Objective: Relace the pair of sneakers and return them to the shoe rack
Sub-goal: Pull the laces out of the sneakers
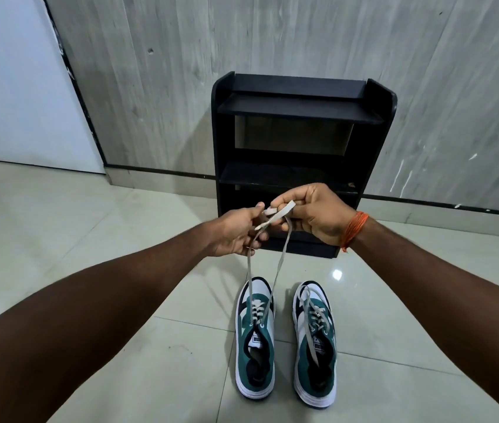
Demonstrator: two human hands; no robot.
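Note:
Two teal, white and black sneakers stand side by side on the floor, toes pointing away from me. The left sneaker [255, 343] has its grey lace [279, 264] pulled up in two strands to my hands. My left hand [236, 232] pinches one lace end and my right hand [315, 213] pinches the other, the ends crossing between my fingers. The right sneaker [315, 349] has its lace threaded and lying loose over the tongue. The black shoe rack [364, 141] stands behind my hands, against the wall, its shelves bare.
Pale glossy floor tiles [120, 233] spread all around the shoes. A grey wood-grain wall [181, 71] backs the rack, and a white door [13, 87] is at the far left. An orange thread band [354, 227] circles my right wrist.

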